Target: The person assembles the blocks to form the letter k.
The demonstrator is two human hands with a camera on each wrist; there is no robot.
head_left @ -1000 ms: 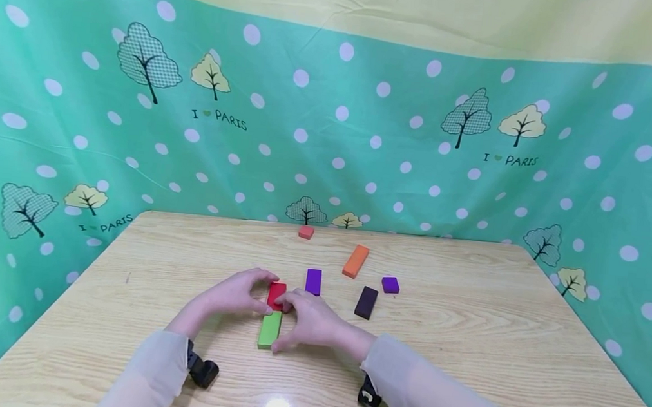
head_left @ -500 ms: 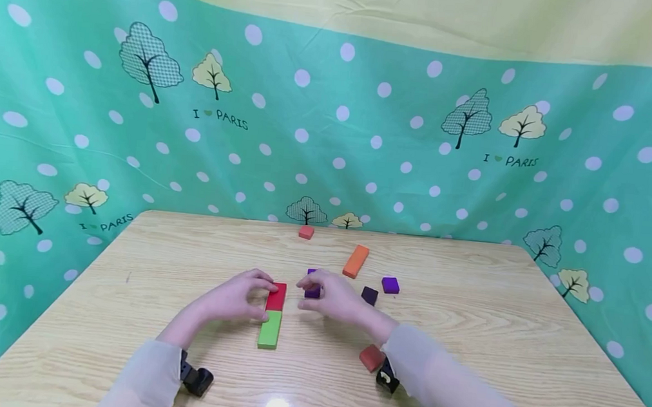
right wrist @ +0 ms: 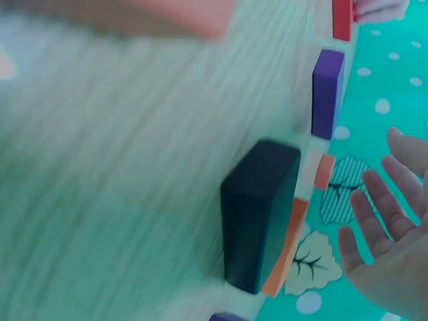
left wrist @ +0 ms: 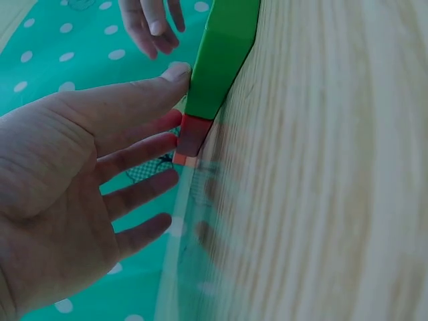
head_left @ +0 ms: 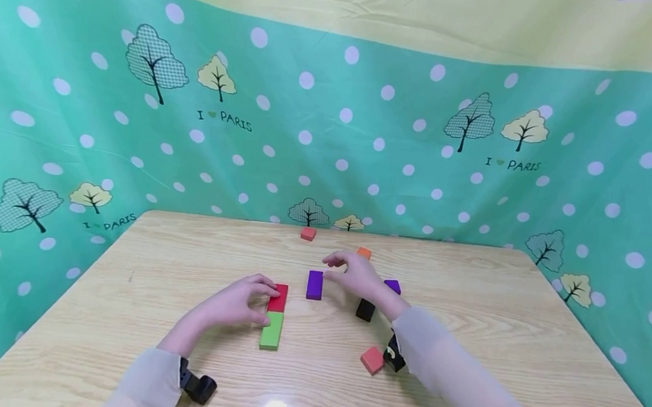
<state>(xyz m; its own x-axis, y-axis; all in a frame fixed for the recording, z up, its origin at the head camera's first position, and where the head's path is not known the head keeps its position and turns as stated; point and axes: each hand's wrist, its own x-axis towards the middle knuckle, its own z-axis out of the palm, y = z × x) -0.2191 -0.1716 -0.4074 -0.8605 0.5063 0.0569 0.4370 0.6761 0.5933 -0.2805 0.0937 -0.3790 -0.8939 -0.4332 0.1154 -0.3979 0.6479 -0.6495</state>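
A red block (head_left: 279, 297) and a green block (head_left: 271, 332) lie end to end, left of the table's middle. My left hand (head_left: 236, 301) is beside them, a fingertip at the red block and the thumb touching the green one. In the left wrist view its fingers (left wrist: 137, 200) are spread and nearly straight. My right hand (head_left: 357, 275) hovers, relaxed and holding nothing, just right of a long purple block (head_left: 315, 285). Beneath its wrist lies a black block (head_left: 366, 310). An orange block (head_left: 364, 253) is partly hidden behind this hand.
A small purple block (head_left: 392, 285) sits right of the right hand, partly covered. Near the right wrist camera is a small red block (head_left: 372, 361); another small reddish block (head_left: 308, 233) is at the table's back edge. A dotted curtain (head_left: 270, 173) hangs behind the wooden table (head_left: 484, 321).
My right hand has moved away from the red and green blocks, passing over the long purple block, to the back right. The left hand has stayed beside the pair.
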